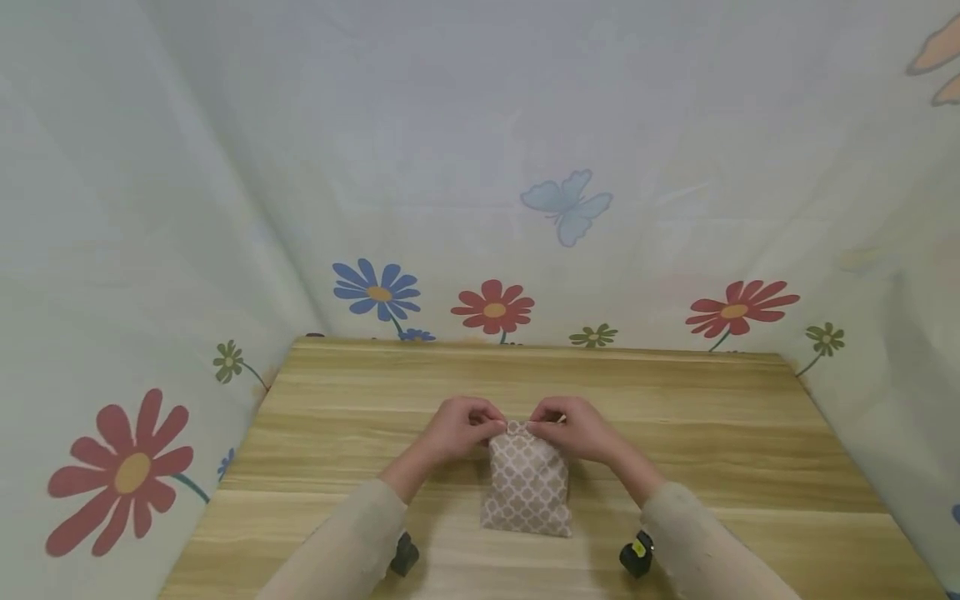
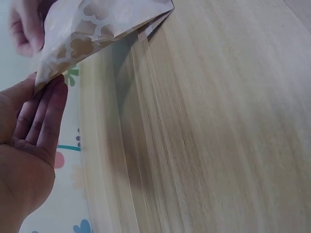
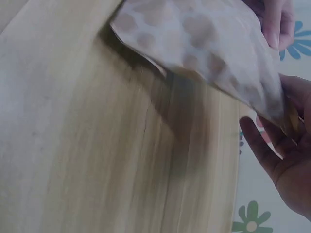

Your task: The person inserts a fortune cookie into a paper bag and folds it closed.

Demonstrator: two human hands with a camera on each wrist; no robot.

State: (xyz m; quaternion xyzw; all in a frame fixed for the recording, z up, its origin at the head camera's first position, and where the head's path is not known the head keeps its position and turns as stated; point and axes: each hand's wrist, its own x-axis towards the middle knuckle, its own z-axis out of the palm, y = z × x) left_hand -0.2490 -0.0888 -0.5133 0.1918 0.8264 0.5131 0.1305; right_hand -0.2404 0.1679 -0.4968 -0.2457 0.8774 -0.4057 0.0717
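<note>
A small tan paper bag (image 1: 527,485) with a white lattice pattern is held over the wooden table, its top edge toward the far side. My left hand (image 1: 463,429) pinches the bag's upper left corner between thumb and fingers. At the upper right corner, my right hand (image 1: 576,430) pinches the paper the same way. The left wrist view shows the paper bag (image 2: 90,36) slanting down from the fingertips, its far end close to the tabletop. In the right wrist view, one finger of the right hand (image 3: 296,165) stretches out below the bag (image 3: 194,39).
The wooden table (image 1: 337,383) reaches back to a pale curtain (image 1: 450,125) printed with flowers and a butterfly. More of the curtain hangs along both sides. Black devices (image 1: 636,557) sit beneath both wrists, by the pale sleeves (image 1: 705,542).
</note>
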